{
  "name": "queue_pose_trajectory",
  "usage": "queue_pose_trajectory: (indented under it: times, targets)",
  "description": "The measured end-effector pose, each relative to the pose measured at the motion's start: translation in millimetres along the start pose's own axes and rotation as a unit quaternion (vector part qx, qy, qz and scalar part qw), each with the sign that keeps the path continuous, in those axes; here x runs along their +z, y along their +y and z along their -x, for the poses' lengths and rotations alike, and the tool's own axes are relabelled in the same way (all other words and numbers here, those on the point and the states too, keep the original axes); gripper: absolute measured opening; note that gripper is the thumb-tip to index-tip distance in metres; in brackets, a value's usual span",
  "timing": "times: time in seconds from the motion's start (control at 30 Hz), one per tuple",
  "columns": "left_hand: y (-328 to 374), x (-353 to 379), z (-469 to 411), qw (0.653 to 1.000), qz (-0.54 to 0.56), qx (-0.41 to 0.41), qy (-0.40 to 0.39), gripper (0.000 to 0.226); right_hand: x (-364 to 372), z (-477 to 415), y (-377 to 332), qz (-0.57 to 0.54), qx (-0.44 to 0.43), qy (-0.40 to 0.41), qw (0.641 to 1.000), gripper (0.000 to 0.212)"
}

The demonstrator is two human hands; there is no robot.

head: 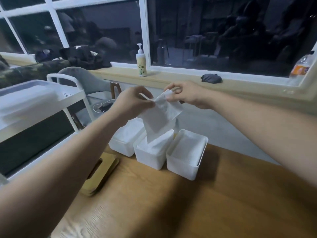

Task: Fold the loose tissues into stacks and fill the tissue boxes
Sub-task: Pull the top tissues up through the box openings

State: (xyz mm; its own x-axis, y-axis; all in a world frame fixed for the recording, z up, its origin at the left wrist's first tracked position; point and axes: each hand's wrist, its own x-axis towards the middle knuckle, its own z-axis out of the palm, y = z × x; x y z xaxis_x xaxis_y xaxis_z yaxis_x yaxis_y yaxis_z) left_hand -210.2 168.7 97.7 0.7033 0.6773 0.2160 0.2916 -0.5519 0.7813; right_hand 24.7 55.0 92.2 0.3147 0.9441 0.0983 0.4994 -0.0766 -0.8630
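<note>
Hanging over the middle box (149, 158) at the bench's (188, 203) far edge, a tissue (161, 115) is pinched at its top by the left grip (135, 102) and the right grip (187, 94). Tissues are seen in the left box (123, 148) and right box (181, 169) too. Filling is judged well advanced, and the wooden lids (101, 176) at the left edge are not yet fitted.

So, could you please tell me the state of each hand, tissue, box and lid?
tissue, held up, hanging over the middle box.
left hand, pinching the tissue's upper edge.
right hand, pinching the tissue's top corner.
left box, open, tissues inside.
middle box, open, tissues poking above the rim.
right box, open, tissues lying inside.
wooden lids, off, stacked beside the boxes.
</note>
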Motion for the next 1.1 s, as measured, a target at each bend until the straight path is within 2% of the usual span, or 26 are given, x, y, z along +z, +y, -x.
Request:
queue_pose_trajectory:
  times: [0.23,0.53,0.7,0.83,1.0,1.1]
  targets:
    - [-4,55,5,0.997,0.008,-0.040,-0.071,0.022,-6,29,45,0.037,0.060,0.007,0.997,0.030]
    - [-17,107,5,0.982,0.004,-0.101,-0.159,0.023,-13,56,98,0.074,0.139,-0.029,0.987,0.032]
    - [-22,124,10,0.973,-0.015,-0.127,-0.192,0.023,-10,56,105,0.139,0.153,-0.042,0.977,0.032]
    - [-23,130,11,0.973,-0.052,-0.116,-0.191,0.021,-7,53,105,0.179,0.149,-0.045,0.971,0.032]
    - [-28,130,8,0.981,-0.122,-0.077,-0.130,0.024,3,54,108,0.183,0.128,0.006,0.975,0.033]
    - [-30,131,10,0.975,-0.157,-0.065,-0.145,0.025,5,55,111,0.170,0.133,0.004,0.976,0.035]
